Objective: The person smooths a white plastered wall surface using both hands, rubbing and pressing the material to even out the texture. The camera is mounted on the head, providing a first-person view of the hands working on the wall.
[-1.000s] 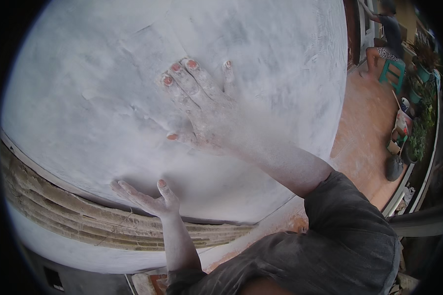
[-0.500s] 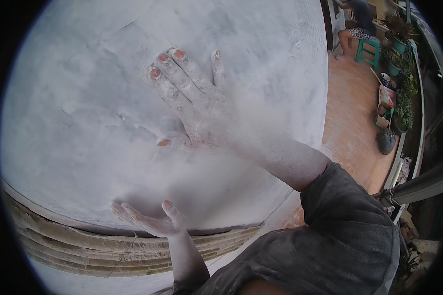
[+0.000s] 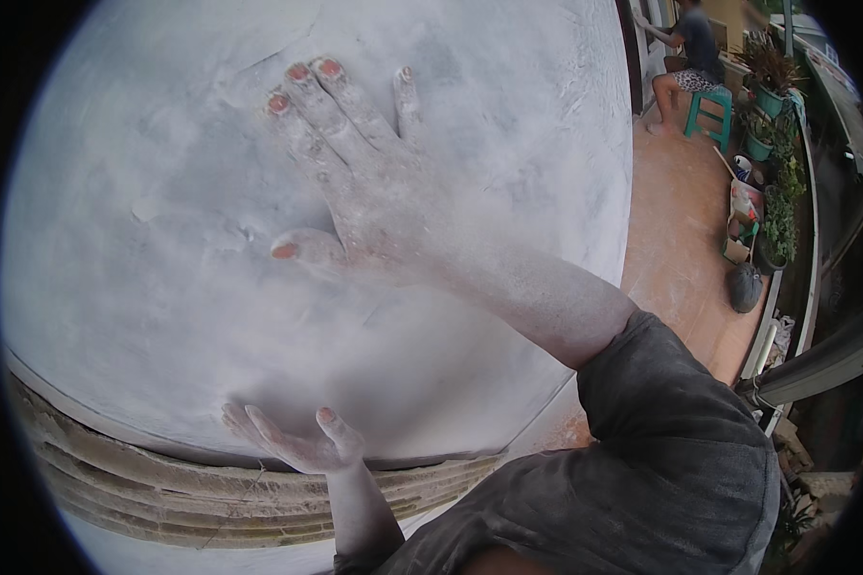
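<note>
My right hand lies flat against a wall coated in pale grey and white plaster. Its fingers are stretched out, with the thumb apart, and white powder covers the skin up the forearm. Lower down, my left hand is held by the wall's bottom part, fingers extended and thumb up; whether it touches the wall I cannot tell. That hand is dusty too, and neither holds anything. Haze, like fine dust, blurs the area around my right wrist. The plaster shows shallow ridges and patches near my right fingertips.
A layered ledge runs along the wall's lower edge. At right is an orange-brown floor where another person sits on a green stool. Potted plants, a box of items and a dark round bag line the side.
My right hand has slid a little up and left over the wall, its thumb spreading further. My left hand has shifted slightly lower. The other person shows more fully at the top right.
</note>
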Demonstrator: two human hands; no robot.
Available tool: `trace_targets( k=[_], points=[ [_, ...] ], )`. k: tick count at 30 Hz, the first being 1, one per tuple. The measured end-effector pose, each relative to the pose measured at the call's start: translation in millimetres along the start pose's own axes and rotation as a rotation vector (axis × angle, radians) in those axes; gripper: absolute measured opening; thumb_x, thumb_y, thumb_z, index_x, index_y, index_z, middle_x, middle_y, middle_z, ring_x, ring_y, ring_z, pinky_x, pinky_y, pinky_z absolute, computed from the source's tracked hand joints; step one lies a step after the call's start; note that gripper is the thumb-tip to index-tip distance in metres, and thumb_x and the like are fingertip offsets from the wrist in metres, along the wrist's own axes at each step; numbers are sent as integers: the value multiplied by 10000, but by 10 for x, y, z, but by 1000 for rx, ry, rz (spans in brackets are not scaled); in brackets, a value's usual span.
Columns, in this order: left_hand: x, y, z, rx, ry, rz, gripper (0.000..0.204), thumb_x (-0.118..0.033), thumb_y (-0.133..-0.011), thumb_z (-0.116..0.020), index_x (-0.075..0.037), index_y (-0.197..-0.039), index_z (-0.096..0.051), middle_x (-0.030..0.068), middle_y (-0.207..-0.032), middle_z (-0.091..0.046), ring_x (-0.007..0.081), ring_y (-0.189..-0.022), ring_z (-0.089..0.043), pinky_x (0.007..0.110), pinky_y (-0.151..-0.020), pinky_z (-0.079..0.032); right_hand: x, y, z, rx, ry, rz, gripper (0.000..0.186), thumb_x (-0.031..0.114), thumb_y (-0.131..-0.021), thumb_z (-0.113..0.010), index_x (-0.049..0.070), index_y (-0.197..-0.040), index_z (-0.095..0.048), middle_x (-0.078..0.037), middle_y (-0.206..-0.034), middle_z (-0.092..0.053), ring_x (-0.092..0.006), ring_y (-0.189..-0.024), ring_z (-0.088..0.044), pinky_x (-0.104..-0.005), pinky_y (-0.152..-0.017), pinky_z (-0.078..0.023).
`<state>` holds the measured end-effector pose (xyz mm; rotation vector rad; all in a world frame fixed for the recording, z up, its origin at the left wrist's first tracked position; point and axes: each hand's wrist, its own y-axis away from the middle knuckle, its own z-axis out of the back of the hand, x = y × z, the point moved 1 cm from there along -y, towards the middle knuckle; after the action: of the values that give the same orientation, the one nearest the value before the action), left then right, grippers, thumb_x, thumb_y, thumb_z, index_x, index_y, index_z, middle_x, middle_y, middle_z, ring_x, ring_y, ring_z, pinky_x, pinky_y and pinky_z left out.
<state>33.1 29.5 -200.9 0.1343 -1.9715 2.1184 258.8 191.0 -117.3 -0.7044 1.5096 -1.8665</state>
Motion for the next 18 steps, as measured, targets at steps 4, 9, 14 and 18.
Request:
trace_targets(
  k=[4, 9, 14, 18],
  points=[
    [-25, 12, -3, 17, -39, -12, 672, -381, -1039, -587, 34, -1537, -412, 271, -1566, -456, 463, -1502, -371, 663, -1219, -267, 103, 1746, 124, 101, 86, 22, 955, 682, -1039, -365, -42, -1636, -189, -290, -1711, -110, -427, -1610, -19, -695, -1236, 57],
    [-79, -24, -2, 16, -75, -8, 648, -367, -1041, -583, 38, -1522, -425, 271, -1564, -460, 463, -1501, -373, 665, -1218, -269, -51, 1311, -28, 229, -9, 5, 993, 717, -1008, -403, -11, -1648, -185, -244, -1722, -135, -404, -1616, -34, -702, -1236, 37],
    [-107, -84, 14, 4, -88, -27, 626, -354, -1049, -572, 40, -1514, -430, 266, -1568, -457, 466, -1498, -375, 667, -1213, -275, -75, 104, -97, 74, 17, 60, 969, 754, -987, -384, 63, -1654, -253, -176, -1734, -169, -344, -1622, -90, -689, -1243, 44],
    [-101, -72, 8, 51, -99, -10, 626, -361, -1048, -574, 43, -1506, -438, 262, -1571, -455, 465, -1495, -378, 672, -1206, -281, 41, 1556, -41, 29, 42, 53, 956, 704, -1026, -370, -2, -1646, -194, -236, -1728, -118, -383, -1620, 9, -711, -1223, 87]
  ],
)
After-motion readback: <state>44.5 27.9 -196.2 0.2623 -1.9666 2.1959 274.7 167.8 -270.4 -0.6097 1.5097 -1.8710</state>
